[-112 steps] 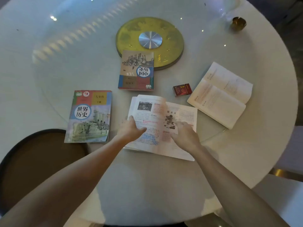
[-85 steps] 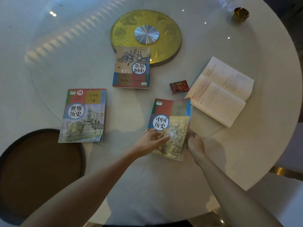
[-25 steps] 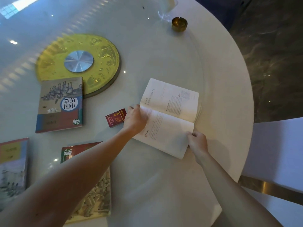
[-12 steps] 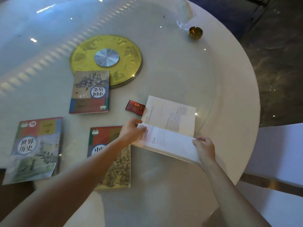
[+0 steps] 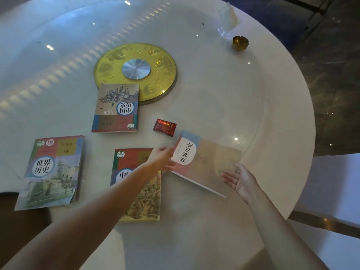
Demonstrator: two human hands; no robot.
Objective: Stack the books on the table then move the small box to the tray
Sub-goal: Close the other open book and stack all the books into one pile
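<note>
Four closed books lie apart on the round white table [image 5: 224, 90]. A pale book [image 5: 206, 164] lies at an angle on the right; my left hand [image 5: 162, 158] grips its left edge. My right hand [image 5: 239, 180] is open, palm up, at that book's near right edge. A red-and-tan book [image 5: 140, 193] lies under my left forearm. A blue-grey book [image 5: 50, 172] is at the left, and another book [image 5: 116, 108] lies further back. The small red box [image 5: 165, 127] sits just beyond the pale book. A sliver of the dark round tray [image 5: 17, 230] shows at the lower left.
A gold disc [image 5: 136, 73] with a metal hub sits mid-table, the far book overlapping its rim. A brass ashtray [image 5: 240, 42] and clear plastic wrap [image 5: 228, 18] stand at the far right. A white chair [image 5: 331, 191] is beyond the table's right edge.
The open book on the right is now closed, cover up. My right hand has let go and opened. The view has swung back left.
</note>
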